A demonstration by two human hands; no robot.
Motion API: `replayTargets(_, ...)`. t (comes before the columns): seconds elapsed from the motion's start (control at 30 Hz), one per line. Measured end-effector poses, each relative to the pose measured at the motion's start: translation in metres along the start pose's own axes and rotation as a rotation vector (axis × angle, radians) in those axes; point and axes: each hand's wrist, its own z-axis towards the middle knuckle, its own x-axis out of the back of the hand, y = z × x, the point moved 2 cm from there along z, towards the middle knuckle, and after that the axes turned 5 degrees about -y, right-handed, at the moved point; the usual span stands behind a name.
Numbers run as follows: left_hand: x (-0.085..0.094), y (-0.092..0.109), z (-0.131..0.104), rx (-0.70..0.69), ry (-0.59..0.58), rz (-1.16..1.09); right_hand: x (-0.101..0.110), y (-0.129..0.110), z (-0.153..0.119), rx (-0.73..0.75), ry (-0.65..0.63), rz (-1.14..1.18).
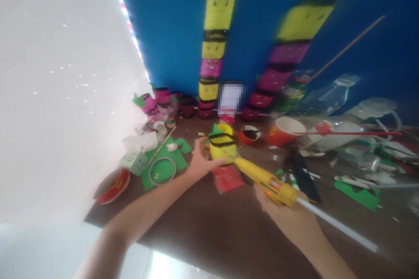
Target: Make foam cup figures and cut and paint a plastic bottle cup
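My left hand (200, 161) is closed around the side of a small yellow cup (221, 153) with black bands and a green paper leaf at its rim. In my right hand (293, 216) is a yellow hot glue gun (258, 174), gripped by its handle, with a long whitish glue stick (340, 224) jutting from its back. The gun's nozzle points at the lower right side of the cup; I cannot tell whether they touch. Just below the cup lies a red square piece (227, 179) on the brown table (196, 226).
Yellow and magenta cup stacks (211, 69) stand against the blue wall. Left are green sheets (176, 159), a clear ring (163, 171) and a red bowl (113, 186). Right are an orange cup (278, 137), dark scissors (303, 174), plastic bottles (340, 91) and green scraps (358, 196).
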Motion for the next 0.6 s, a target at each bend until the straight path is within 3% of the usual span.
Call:
replayTargets(0.17, -0.001, 0.002, -0.002, -0.005, 0.014, 0.026, -0.006, -0.017, 0.000, 0.034, 0.033, -0.026)
replayTargets(0.27, -0.003, 0.005, -0.004, -0.022, 0.014, 0.057, -0.008, -0.024, 0.001, 0.139, 0.103, -0.106)
replayTargets(0.43, -0.003, 0.006, -0.005, -0.033, 0.025, 0.073, 0.007, -0.036, -0.004, 0.206, 0.123, -0.241)
replayTargets(0.53, -0.002, 0.004, -0.004, -0.020, -0.004, 0.022, 0.029, -0.027, -0.016, 0.117, 0.114, -0.202)
replayTargets(0.6, -0.001, 0.003, -0.003, -0.013, -0.028, -0.026, 0.042, -0.004, -0.028, 0.053, 0.053, -0.197)
